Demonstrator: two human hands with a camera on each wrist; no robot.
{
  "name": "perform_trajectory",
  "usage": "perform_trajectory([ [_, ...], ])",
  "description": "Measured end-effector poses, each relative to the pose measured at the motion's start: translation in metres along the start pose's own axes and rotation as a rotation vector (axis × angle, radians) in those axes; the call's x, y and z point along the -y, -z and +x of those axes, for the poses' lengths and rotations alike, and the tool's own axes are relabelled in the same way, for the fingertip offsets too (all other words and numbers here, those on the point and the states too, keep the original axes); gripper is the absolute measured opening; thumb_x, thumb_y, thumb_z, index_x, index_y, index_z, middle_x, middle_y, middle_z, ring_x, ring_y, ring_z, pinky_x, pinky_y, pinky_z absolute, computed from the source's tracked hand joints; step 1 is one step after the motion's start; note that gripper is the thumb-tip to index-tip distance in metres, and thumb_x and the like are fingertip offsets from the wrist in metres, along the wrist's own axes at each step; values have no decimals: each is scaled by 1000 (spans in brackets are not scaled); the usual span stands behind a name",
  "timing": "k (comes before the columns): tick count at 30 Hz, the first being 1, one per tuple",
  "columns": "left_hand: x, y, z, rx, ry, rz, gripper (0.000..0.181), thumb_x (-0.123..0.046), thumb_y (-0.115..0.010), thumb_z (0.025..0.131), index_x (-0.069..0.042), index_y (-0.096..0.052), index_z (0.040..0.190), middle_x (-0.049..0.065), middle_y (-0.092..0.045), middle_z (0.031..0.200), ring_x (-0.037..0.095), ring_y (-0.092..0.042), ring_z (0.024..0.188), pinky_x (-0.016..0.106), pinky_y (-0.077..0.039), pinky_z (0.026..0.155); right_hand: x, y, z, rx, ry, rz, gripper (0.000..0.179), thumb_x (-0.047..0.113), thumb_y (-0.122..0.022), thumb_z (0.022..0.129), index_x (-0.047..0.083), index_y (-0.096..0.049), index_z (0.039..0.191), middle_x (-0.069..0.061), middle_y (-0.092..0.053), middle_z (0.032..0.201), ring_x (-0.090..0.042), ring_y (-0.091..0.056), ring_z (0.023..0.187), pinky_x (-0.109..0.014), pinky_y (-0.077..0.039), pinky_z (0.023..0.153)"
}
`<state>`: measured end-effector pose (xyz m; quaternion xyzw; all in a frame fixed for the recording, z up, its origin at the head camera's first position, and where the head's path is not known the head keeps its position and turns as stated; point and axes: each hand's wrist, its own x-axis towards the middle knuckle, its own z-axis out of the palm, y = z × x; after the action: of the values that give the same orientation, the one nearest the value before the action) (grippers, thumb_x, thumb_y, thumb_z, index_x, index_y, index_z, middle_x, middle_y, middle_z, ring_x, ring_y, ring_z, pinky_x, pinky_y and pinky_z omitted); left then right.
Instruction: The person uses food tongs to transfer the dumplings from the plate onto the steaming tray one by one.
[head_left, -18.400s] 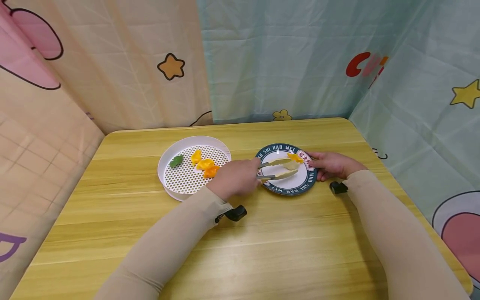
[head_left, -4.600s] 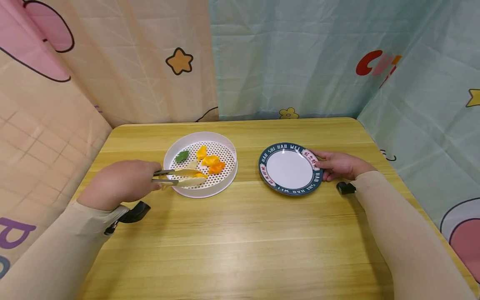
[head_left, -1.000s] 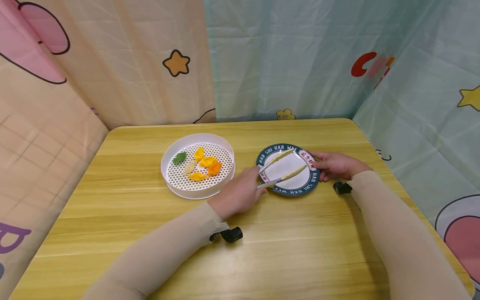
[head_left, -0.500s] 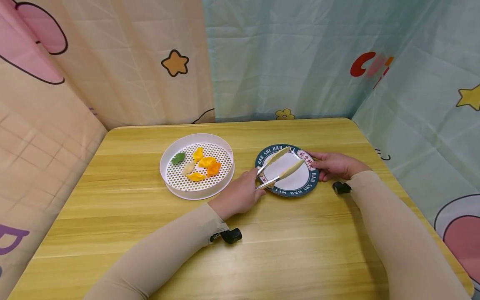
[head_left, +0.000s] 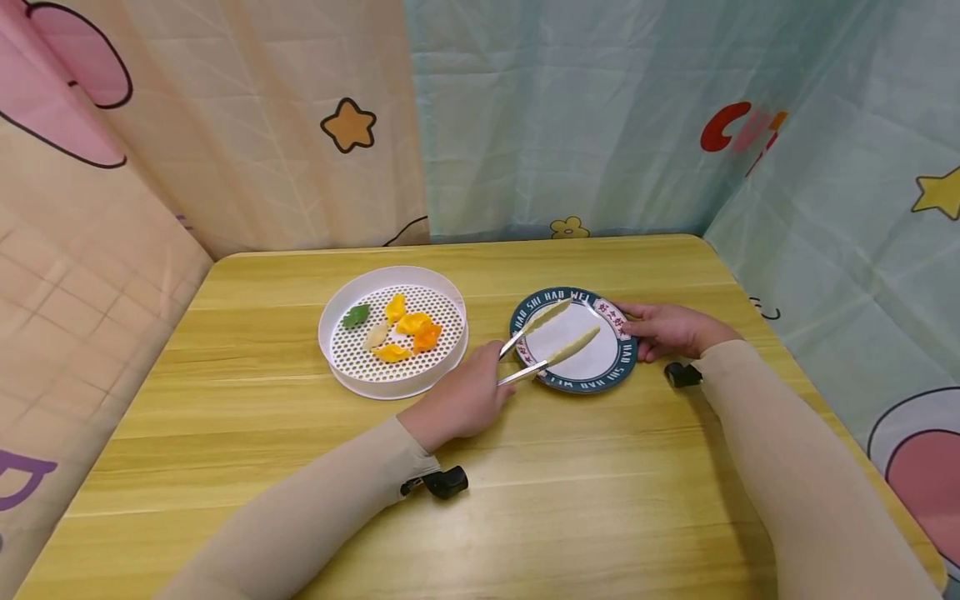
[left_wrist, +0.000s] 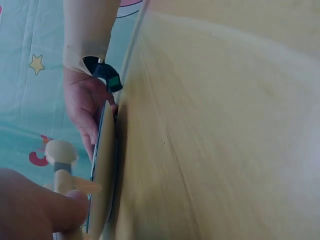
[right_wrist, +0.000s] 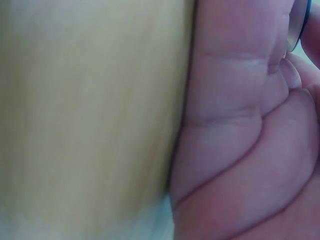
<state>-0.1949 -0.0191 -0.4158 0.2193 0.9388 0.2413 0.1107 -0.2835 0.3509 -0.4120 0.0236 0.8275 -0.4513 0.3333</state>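
Note:
My left hand (head_left: 468, 396) grips a pair of metal tongs (head_left: 573, 346) with cream tips. The tongs' arms stand spread over the left part of a plate (head_left: 588, 386), with nothing between the tips. The plate is white with a dark teal lettered rim, and no food lies on it. At its right edge my right hand (head_left: 671, 329) pinches the rim, thumb on top and the other fingers partly hidden below. In the left wrist view, the plate (left_wrist: 102, 175) appears edge-on. The right wrist view is mostly palm (right_wrist: 225, 125) and tabletop.
Left of the plate stands a white round tray (head_left: 397, 389) with a perforated bottom. In it lie several dumpling-shaped pieces: yellow (head_left: 413, 323), orange (head_left: 427, 337), cream (head_left: 377, 336) and green (head_left: 356, 316). Printed curtains (head_left: 487, 150) hang close behind and beside the wooden table (head_left: 562, 500).
A cream piece and a yellow one left the plate and now lie in the tray. The tongs came back over the plate, then drew slightly left. My right hand stayed at the rim.

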Motion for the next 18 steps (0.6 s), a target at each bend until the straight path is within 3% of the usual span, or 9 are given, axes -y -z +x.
perform_trajectory([
  [5,5,-3,-1,34,-5,79,65,-39,-62,106,-3,-37,154,18,-61,132,26,-63,111,43,-55,99,0,2,-1,6,8,-24,68,34,-50,112,27,-13,169,-5,-60,96,-17,-63,78,-28,-58,74],
  [13,4,-3,4,11,4,104,59,-39,-67,103,-3,-46,146,15,-64,126,28,-62,111,43,-53,100,-2,2,2,0,-1,-24,68,33,-51,112,27,-15,169,-6,-62,93,-18,-64,78,-28,-59,75],
  [18,4,0,1,2,-4,168,69,-43,-71,100,-4,-44,149,14,-62,128,29,-58,114,42,-46,106,-1,3,3,-4,3,-48,67,34,-50,113,27,-14,169,-6,-62,93,-19,-64,81,-28,-58,77],
])
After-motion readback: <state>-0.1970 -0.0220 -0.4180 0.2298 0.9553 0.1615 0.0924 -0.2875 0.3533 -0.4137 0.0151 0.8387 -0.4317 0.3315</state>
